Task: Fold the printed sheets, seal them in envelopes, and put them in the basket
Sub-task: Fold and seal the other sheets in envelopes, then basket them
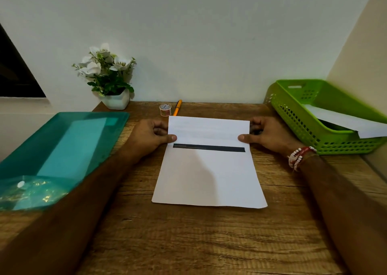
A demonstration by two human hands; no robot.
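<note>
Evenly, hands (149,136) (270,136) at sheet (209,176) edges

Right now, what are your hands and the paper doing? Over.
Left hand, right hand pinch sheet, top folded over. Tape, pen beyond it, not blocking.

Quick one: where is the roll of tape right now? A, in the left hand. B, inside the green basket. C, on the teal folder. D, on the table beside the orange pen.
D: the roll of tape sits on the table just left of the orange pen, beyond the far edge of the printed sheet.
</note>
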